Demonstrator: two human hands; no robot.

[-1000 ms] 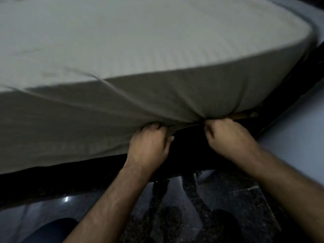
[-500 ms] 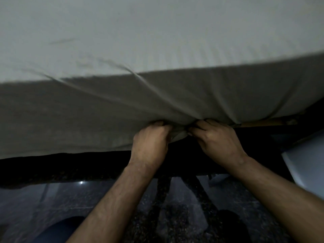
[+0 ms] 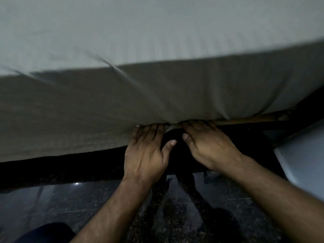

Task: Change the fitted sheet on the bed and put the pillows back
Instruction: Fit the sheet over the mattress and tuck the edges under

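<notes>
Hands tuck fitted sheet (image 3: 157, 95) under the mattress edge.

Left hand (image 3: 145, 155) and right hand (image 3: 208, 146), fingers straight, press the hem at 12 o'clock; pushing deeper and evenly toward 3 o'clock should keep the cloth taut.

The fingertips of the left hand (image 3: 145, 153) and the right hand (image 3: 208, 144) vanish under the hem of the fitted sheet (image 3: 157, 95), so their grip there cannot be told. Beyond the fingers the sheet is blurred and cut off at the top and both sides. Below the fingers, everything under the bed is black.
</notes>
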